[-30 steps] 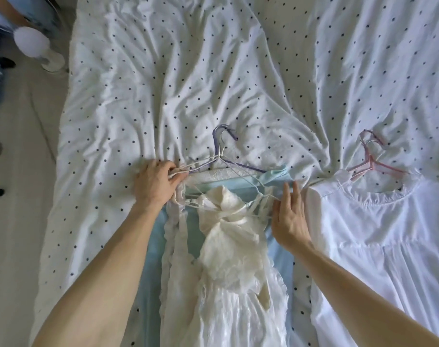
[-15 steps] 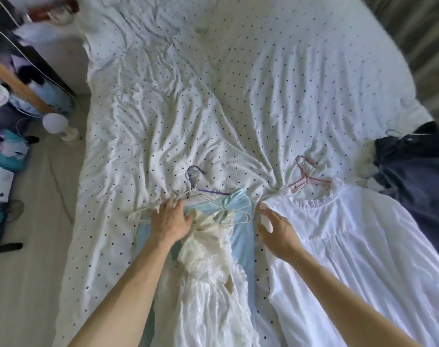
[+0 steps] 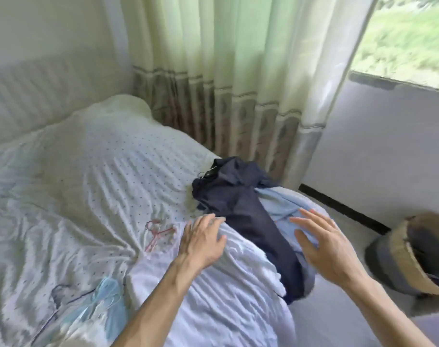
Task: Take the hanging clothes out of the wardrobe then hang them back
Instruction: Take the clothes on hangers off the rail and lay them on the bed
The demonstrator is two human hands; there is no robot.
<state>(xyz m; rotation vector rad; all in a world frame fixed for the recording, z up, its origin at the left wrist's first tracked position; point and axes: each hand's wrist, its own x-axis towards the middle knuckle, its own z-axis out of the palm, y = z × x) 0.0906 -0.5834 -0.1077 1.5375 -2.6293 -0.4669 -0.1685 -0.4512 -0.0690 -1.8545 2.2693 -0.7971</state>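
— Where are the clothes?
— The navy garment (image 3: 241, 204) lies on the bed (image 3: 88, 171). A white dress (image 3: 213, 296) is just left of it, and a pale blue garment (image 3: 283, 204) is partly beneath its right side.
— And the hands?
— Both have fingers spread and hold nothing. The left hand (image 3: 203, 242) is at the navy garment's left edge, the right hand (image 3: 323, 249) just right of it.

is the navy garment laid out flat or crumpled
Crumpled. The navy garment lies in a rumpled heap of folds near the edge of the bed, draped partly over a light blue garment, not smoothed flat.
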